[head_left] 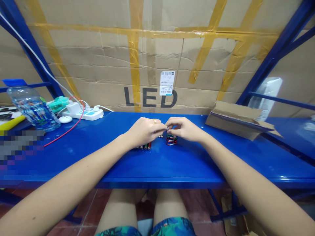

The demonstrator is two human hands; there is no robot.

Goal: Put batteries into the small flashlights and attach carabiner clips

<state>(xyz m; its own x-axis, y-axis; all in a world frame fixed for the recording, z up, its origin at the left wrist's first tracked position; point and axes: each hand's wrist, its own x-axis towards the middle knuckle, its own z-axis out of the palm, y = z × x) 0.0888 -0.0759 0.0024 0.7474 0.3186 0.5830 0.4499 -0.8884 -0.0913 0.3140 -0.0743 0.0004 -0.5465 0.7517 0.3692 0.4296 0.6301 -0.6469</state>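
Observation:
Over the blue table [192, 164], my left hand [144, 131] and my right hand [184, 128] meet fingertip to fingertip. Both are closed in a pinch on a small metal ring [167, 128], partly covered by the fingers. Beneath my right hand lies a little group of carabiners [171, 141], red ones in front and green and blue behind. Several short coloured metal tubes [145, 147] lie side by side under my left hand, which hides their far ends. Between the two groups are tiny shiny metal pieces [160, 135], too small to make out.
An open cardboard box [231, 123] sits at the right rear. To the left stand a water bottle [33, 106] and a white power strip [86, 114] with plugs, a red cable [76, 124] and a white mouse-like object [65, 119]. A large taped carton [103, 72] rises behind the table.

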